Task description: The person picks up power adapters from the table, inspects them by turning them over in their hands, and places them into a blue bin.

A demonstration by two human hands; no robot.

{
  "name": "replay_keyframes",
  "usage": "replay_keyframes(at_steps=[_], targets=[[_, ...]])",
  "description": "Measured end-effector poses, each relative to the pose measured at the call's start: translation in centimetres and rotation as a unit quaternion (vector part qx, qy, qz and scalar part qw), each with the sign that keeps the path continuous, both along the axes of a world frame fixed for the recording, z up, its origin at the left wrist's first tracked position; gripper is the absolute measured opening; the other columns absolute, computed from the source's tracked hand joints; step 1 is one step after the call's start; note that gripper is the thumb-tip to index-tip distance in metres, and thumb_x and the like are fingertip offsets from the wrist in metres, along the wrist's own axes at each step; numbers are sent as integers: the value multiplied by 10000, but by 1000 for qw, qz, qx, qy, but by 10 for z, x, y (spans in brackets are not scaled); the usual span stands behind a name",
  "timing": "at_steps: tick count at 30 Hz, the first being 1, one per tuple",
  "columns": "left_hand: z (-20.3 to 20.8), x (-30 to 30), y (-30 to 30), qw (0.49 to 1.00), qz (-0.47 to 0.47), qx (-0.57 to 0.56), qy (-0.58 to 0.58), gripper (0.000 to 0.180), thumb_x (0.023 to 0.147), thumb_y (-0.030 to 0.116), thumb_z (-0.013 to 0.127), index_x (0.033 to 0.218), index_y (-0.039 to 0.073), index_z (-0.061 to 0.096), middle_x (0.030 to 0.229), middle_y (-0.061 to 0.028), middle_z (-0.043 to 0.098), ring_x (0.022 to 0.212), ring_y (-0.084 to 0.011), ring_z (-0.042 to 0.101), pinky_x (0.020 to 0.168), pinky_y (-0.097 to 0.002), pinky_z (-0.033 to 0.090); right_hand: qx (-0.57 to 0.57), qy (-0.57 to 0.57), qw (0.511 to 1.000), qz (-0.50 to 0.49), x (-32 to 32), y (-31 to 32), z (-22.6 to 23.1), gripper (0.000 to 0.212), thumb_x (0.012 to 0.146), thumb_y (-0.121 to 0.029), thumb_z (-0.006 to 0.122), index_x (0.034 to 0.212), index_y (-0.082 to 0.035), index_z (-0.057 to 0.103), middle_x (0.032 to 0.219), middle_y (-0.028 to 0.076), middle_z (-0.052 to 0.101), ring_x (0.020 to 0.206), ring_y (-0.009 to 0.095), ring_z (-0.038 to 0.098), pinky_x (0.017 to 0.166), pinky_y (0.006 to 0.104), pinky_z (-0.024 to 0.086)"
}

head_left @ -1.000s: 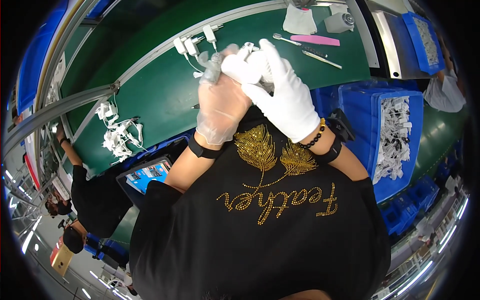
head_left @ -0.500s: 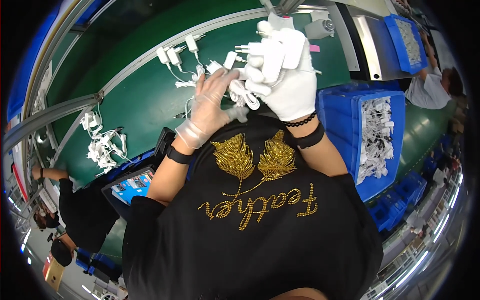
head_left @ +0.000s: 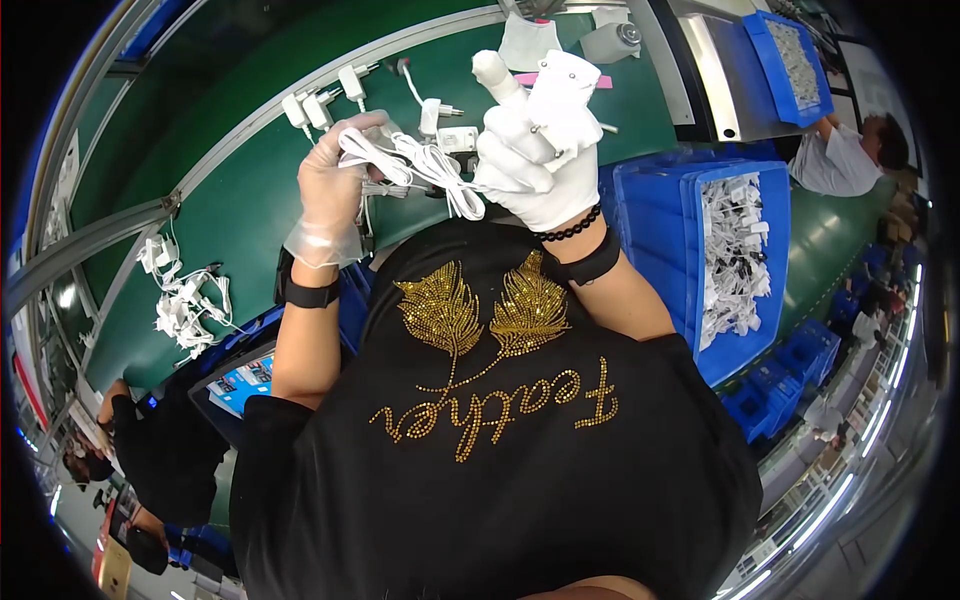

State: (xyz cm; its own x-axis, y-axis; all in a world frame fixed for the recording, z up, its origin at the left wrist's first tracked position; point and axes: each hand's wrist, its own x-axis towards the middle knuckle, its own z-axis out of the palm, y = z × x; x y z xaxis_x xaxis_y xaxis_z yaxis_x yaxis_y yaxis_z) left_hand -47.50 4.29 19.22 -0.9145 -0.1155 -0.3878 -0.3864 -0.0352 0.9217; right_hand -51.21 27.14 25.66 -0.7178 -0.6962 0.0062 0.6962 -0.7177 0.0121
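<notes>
My left hand (head_left: pixel 330 190), in a clear thin glove, has its fingers closed on coiled white cables (head_left: pixel 430 165), which stretch across toward my other hand. My right hand (head_left: pixel 525 160) wears a white glove and grips white power adapters (head_left: pixel 565 95). Small metal plug pins show on them; how many there are I cannot tell. Between and behind my hands, another white adapter (head_left: pixel 432 115) with a two-pin plug lies on the green bench. Beyond my left fingers, several more adapters (head_left: pixel 320 105) sit near the bench's back rail.
A blue crate (head_left: pixel 690 270) full of white adapters and cables stands at my right. At the left lies a tangled adapter pile (head_left: pixel 190 300). A grey bottle (head_left: pixel 610 42) and a pink strip (head_left: pixel 600 82) are at the back. Co-workers (head_left: pixel 845 155) are at both sides.
My left hand has moved left and closed on the coiled cables, drawing them out. The adapters in my right hand have turned, and that hand has shifted slightly left.
</notes>
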Motion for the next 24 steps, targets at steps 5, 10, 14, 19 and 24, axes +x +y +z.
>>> replay_keyframes(at_steps=[5, 10, 14, 19, 24], targets=[[0, 7, -5, 963, -81, -120, 226, 518, 847, -103, 525, 1323, 84, 611, 1130, -101, 700, 1025, -210, 669, 923, -313, 507, 2, 15, 1000, 0, -4, 4, -14, 564, 943, -303, 480, 1431, -20, 451, 596, -22, 381, 442, 95, 389, 431, 233, 304], [-15, 18, -6, 939, -155, -295, 89, 524, 860, -15, 555, 1371, 101, 575, 1108, -113, 716, 917, -196, 693, 856, -307, 523, 52, -3, 999, -12, -9, -2, -26, 501, 949, -362, 534, 1329, -35, 525, 725, -15, 472, 590, 101, 464, 502, 245, 362], [-33, 25, -3, 929, -178, -322, -31, 533, 873, 74, 592, 1402, 112, 540, 1083, -108, 728, 885, -175, 707, 830, -297, 529, 120, -28, 991, -50, -23, -7, -72, 436, 970, -406, 533, 1228, -56, 559, 826, 0, 521, 678, 119, 489, 607, 277, 421], [-43, 43, -26, 942, -249, -207, -84, 557, 902, 207, 627, 1435, 125, 490, 1068, -139, 728, 915, -224, 715, 838, -338, 533, 228, -63, 964, -125, -30, -12, -98, 356, 990, -407, 511, 1162, -100, 567, 894, 11, 549, 774, 157, 521, 813, 349, 464], [-38, 35, -31, 913, -139, -376, -81, 575, 908, 311, 638, 1432, 134, 482, 1093, -146, 722, 952, -278, 709, 849, -362, 532, -33, -334, 941, -37, -31, -16, -76, 310, 979, -344, 509, 1183, -117, 566, 995, 25, 567, 980, 197, 515, 993, 401, 391]])
